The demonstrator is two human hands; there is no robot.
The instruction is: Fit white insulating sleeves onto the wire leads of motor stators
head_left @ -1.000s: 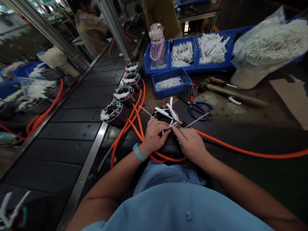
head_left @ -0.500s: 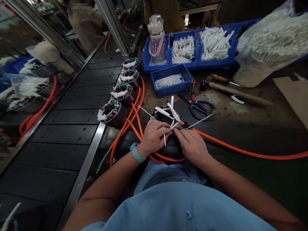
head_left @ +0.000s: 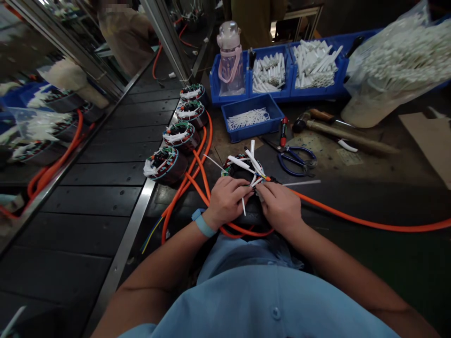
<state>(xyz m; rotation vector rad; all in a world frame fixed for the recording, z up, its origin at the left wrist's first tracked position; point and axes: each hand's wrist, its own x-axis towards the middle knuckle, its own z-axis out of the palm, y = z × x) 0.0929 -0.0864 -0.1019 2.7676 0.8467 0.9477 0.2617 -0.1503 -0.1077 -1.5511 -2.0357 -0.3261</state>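
In front of me a ring-shaped wire-wound stator [head_left: 229, 165] stands on the bench, partly hidden by my hands. White-sleeved wires [head_left: 252, 162] stick up from its near right side. My left hand [head_left: 230, 197] is closed, its fingertips pinching at the lower ends of these wires; a thin white end [head_left: 244, 206] hangs below them. Close beside it, my right hand [head_left: 280, 204] is also closed, fingertips bent over the wire joint. A thin white cable tie [head_left: 303, 182] sticks out to the right from behind its fingers. What lies between the fingertips is mostly hidden.
Several finished-looking stators [head_left: 165, 164] with orange cables [head_left: 202, 183] line the left, beside a slatted conveyor [head_left: 102, 188]. Behind are a small blue tray [head_left: 252, 129] of thin white ties, sleeve bins [head_left: 269, 96], a bottle [head_left: 230, 61], blue-handled cutters [head_left: 296, 159] and a hammer [head_left: 352, 136].
The white tie at my right hand has swung from slanting upward to nearly level and reaches further right. My right hand has shifted slightly left; my left hand stays nearly in place.
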